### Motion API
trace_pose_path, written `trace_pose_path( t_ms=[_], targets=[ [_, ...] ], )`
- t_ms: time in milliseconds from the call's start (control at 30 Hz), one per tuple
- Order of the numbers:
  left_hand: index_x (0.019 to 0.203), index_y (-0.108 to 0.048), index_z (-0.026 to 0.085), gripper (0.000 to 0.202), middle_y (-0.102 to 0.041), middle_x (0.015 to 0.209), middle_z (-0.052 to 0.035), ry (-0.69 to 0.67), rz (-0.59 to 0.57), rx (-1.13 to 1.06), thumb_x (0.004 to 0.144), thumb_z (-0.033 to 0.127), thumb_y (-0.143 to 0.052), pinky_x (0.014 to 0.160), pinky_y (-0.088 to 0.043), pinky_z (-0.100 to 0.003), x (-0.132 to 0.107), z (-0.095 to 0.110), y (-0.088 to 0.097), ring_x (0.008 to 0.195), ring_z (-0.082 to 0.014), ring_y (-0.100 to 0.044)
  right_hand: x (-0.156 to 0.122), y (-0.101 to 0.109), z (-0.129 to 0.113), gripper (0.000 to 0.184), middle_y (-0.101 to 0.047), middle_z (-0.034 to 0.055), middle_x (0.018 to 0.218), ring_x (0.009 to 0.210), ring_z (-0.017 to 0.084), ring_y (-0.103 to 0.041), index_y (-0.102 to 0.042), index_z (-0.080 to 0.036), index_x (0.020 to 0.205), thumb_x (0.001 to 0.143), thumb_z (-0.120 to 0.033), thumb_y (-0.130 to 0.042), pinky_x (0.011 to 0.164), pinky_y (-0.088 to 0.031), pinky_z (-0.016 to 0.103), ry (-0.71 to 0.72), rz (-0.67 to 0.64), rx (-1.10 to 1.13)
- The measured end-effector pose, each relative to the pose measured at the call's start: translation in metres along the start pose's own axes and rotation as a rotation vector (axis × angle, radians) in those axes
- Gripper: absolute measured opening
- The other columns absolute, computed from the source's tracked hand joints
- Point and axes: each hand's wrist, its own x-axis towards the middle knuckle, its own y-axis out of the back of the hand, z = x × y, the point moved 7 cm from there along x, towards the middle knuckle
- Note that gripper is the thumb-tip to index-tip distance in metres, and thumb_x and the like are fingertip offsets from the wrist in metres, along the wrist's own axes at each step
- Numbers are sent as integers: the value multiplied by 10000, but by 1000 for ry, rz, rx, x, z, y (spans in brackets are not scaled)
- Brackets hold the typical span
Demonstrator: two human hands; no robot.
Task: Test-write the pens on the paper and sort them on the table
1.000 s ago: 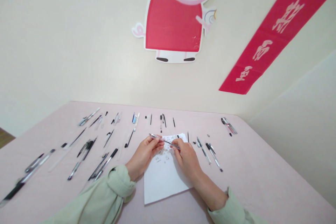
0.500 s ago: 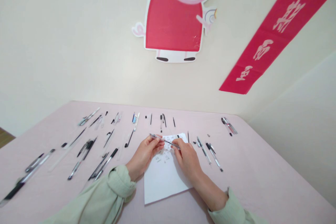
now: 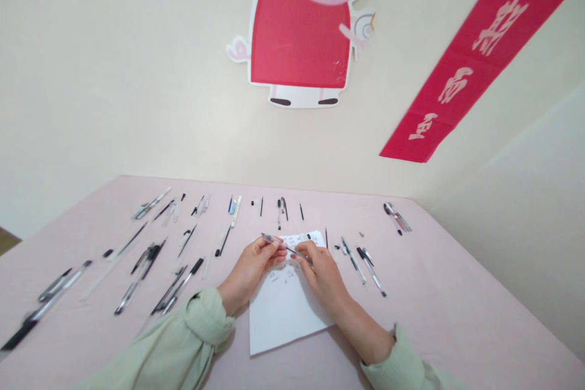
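Both my hands hold one slim pen (image 3: 286, 246) over a white sheet of paper (image 3: 283, 311) with scribbles at its far end. My left hand (image 3: 250, 268) pinches the pen's left part, fingers closed round it. The pen's right end is pinched by my right hand (image 3: 322, 274). The pen lies nearly level, tilted down to the right, a little above the paper. Pale green sleeves cover both forearms.
The pink table (image 3: 457, 317) carries several pens and pen parts in rows: a group at left (image 3: 141, 271), a row at the back (image 3: 235, 210), two pens right of the paper (image 3: 365, 262), a small bunch at far right (image 3: 397, 217). A cream wall with a cartoon cutout and red banner stands behind.
My hands have moved slightly closer together on the pen; the view has shifted a little. Nothing else has moved.
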Motion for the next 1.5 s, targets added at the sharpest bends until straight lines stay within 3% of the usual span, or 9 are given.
trace_pose_path(
  t_ms=[933,1500],
  targets=[
    [917,-590,159,102,-699,923,-70,53,-141,-88,847,213,-641,855,-532,-271,-2,-3,-7,854,-143,-679,0,-1,-4,195,-692,52,1054,946,224,-628,-524,-227,1088,901,-180,-498,824,-450,342,9,-24,25],
    [920,-547,168,97,-705,937,-92,97,-156,8,866,218,-609,788,-551,-301,-6,-3,-11,816,-177,-712,-1,-7,-2,215,-694,80,1043,966,218,-634,-502,-210,1116,907,-164,-482,813,-462,326,-15,-76,91]
  ],
)
